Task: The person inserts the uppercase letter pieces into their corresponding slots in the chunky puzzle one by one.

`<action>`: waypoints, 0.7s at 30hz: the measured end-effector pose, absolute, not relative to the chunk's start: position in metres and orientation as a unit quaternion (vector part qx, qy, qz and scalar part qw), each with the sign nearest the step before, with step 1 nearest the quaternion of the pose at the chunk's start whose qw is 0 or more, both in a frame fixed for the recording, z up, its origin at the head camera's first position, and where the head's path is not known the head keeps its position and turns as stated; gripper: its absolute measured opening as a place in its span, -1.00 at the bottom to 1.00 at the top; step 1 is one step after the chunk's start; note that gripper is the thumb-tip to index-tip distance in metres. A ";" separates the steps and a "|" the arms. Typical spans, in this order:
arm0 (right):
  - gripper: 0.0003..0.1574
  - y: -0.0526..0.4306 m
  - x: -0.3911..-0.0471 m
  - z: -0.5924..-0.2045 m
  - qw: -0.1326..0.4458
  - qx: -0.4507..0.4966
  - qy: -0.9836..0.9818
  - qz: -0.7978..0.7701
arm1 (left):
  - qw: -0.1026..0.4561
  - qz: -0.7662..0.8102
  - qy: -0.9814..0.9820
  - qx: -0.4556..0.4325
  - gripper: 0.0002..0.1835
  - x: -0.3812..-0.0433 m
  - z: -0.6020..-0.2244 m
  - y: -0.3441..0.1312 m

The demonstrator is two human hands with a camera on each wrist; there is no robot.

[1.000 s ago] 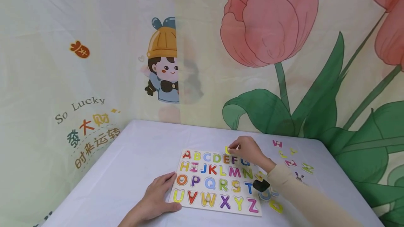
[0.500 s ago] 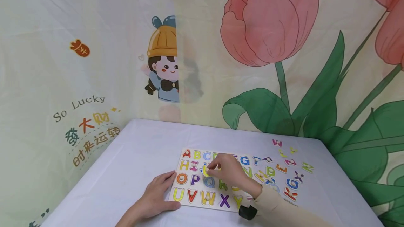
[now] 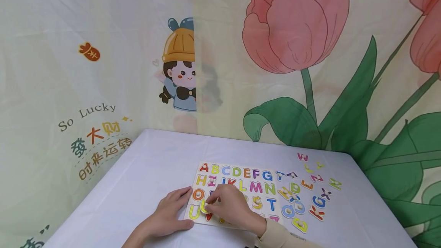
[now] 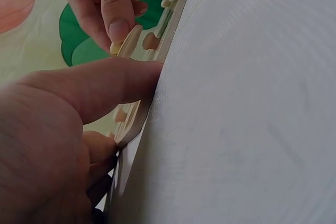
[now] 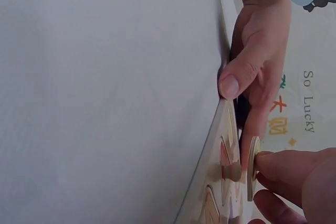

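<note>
A wooden alphabet board lies on the table, with letters printed in its rows. My left hand rests against its near left corner, fingers along the left side and thumb at the front edge. Over the bottom row, my right hand pinches a yellow letter U puzzle piece between thumb and fingers. The piece stands on edge just above the board in the right wrist view, beside a knobbed piece. The board's yellow U shows to its left. My right hand hides several letters in the middle.
Loose letter pieces lie right of the board, among them a blue Q, a red K, a blue G and a yellow piece. Farther back are a pink W and a green N. A printed curtain hangs behind the table.
My right hand has carried the yellow U from behind the board's top row, across the middle, to the lower left. My left hand has stayed at the corner.
</note>
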State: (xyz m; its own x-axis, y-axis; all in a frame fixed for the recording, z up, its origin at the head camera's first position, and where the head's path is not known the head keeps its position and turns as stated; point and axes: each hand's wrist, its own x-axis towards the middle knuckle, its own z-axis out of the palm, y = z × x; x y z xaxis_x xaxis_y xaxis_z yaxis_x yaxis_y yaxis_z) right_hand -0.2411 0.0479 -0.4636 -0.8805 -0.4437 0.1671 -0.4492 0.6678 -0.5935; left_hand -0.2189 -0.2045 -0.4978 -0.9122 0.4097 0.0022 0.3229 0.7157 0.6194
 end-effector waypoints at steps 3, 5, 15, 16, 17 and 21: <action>-0.95 0.041 -0.238 -0.468 0.015 0.251 -0.911 0.327 | 0.076 0.324 0.922 0.199 0.10 -0.219 -0.497 -0.205; -0.96 0.038 -0.238 -0.470 0.025 0.256 -0.910 0.325 | 0.075 0.325 0.921 0.202 0.09 -0.220 -0.496 -0.205; -0.95 0.028 -0.237 -0.480 0.032 0.276 -0.909 0.311 | 0.074 0.325 0.920 0.206 0.10 -0.219 -0.496 -0.205; -0.95 0.027 -0.237 -0.480 0.030 0.278 -0.908 0.311 | 0.074 0.325 0.920 0.208 0.10 -0.219 -0.496 -0.205; -0.95 0.026 -0.237 -0.479 0.031 0.279 -0.908 0.310 | 0.073 0.325 0.920 0.209 0.10 -0.219 -0.496 -0.205; -0.95 0.024 -0.238 -0.479 0.035 0.283 -0.908 0.307 | 0.072 0.324 0.919 0.214 0.10 -0.220 -0.496 -0.206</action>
State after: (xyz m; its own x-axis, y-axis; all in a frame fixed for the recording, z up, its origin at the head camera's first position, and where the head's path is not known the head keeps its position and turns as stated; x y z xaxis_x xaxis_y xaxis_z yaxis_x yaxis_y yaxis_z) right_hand -0.2377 0.0240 -0.4791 -0.8377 -0.4921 0.2369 -0.5348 0.6510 -0.5387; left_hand -0.2197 -0.2060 -0.4965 -0.8983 0.4394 0.0064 0.3464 0.6991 0.6255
